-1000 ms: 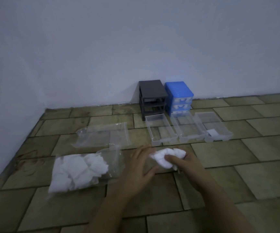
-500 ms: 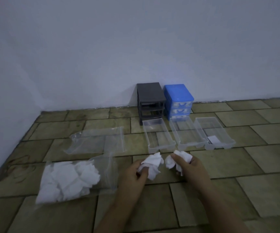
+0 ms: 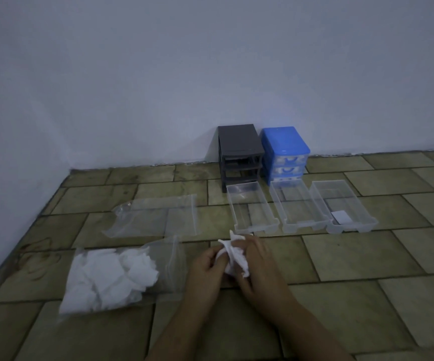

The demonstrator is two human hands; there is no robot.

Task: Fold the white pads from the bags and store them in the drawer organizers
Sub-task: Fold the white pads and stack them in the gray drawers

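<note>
I am in the folding step: my left hand (image 3: 205,267) and right hand (image 3: 256,259) are pressed close together, each with fingers curled onto the same crumpled white pad (image 3: 234,254), held just above the tiled floor (image 3: 354,259) in front of me. The pad is not flat yet; corners stick up past my fingers, so I judge the fold is only begun.

Next I think it needs smoothing out, then creasing into a small flat rectangle narrow enough for a drawer. The 3 clear drawers (image 3: 299,207) lie side by side ahead, pulled out of their frames. The right drawer (image 3: 346,204) already holds 1 small white rectangle (image 3: 341,217), probably a finished pad; the other 2 look bare, though their clear plastic makes that hard to confirm.

The pad looks thin, soft and limp, paper- or fabric-like, and should crease easily but spring open if released. To my left the full bag (image 3: 122,274) is glossy clear film stuffed with more rumpled white pads; beyond it an empty bag (image 3: 156,217) lies flat. The grey organizer (image 3: 239,155) and blue organizer (image 3: 284,152) are rigid boxy plastic standing against the wall.
</note>
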